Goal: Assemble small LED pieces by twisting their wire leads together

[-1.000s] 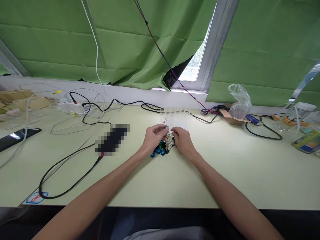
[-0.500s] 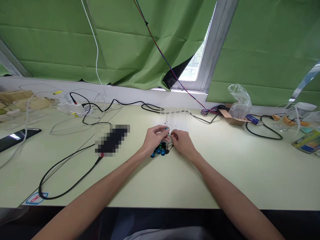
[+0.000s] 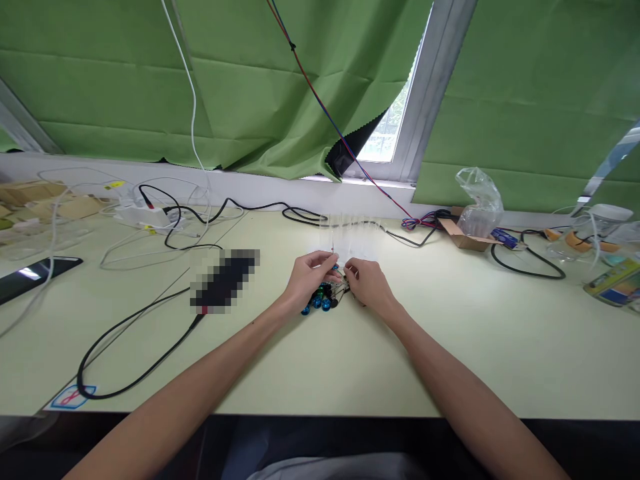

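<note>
My left hand point(image 3: 309, 275) is closed, thumb and fingers pinching a small blue-headed piece point(image 3: 335, 267). To its right, my right hand point(image 3: 369, 281) has its fingertips pressed together; whatever they hold is too small to make out. Beneath and between both hands lies a pile of small pieces with shiny blue round heads point(image 3: 317, 303), some black or green, and thin pale stems. The left hand partly covers this pile. Just beyond the fingertips stands a clear plastic rack point(image 3: 356, 235) with upright dividers.
A pixelated dark device point(image 3: 225, 281) with a black cable lies left of my hands. Further left are a black phone point(image 3: 40, 277) and a white power strip point(image 3: 143, 215). Right of centre stands a cardboard box point(image 3: 465, 239) holding a plastic bag. A clear jar point(image 3: 575, 243) sits at far right.
The blue-headed piece in my left fingers sits slightly lower and is turned differently. My right fingers have drawn a little away to the right from the left ones.
</note>
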Tool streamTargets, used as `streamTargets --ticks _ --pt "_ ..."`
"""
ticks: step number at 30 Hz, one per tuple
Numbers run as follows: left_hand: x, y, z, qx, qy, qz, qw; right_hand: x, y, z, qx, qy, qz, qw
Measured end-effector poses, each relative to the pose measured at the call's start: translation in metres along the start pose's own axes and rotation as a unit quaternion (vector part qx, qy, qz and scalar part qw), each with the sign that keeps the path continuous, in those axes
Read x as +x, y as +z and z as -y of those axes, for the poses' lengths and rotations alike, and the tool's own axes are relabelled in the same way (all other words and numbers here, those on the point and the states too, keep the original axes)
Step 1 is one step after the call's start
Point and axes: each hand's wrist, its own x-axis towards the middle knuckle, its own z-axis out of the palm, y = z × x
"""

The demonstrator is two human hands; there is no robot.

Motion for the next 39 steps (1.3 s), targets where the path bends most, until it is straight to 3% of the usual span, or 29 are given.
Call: streamTargets --ticks 28,39 --pt "-0.003 0.002 -0.008 0.020 0.002 -0.015 1.000 0.008 -0.008 -0.018 0.027 0.004 -0.036 0.999" --pt "0.000 0.000 -0.003 0.024 0.011 -0.021 0.999 0.004 -0.013 -0.014 -0.002 -0.034 0.059 0.998"
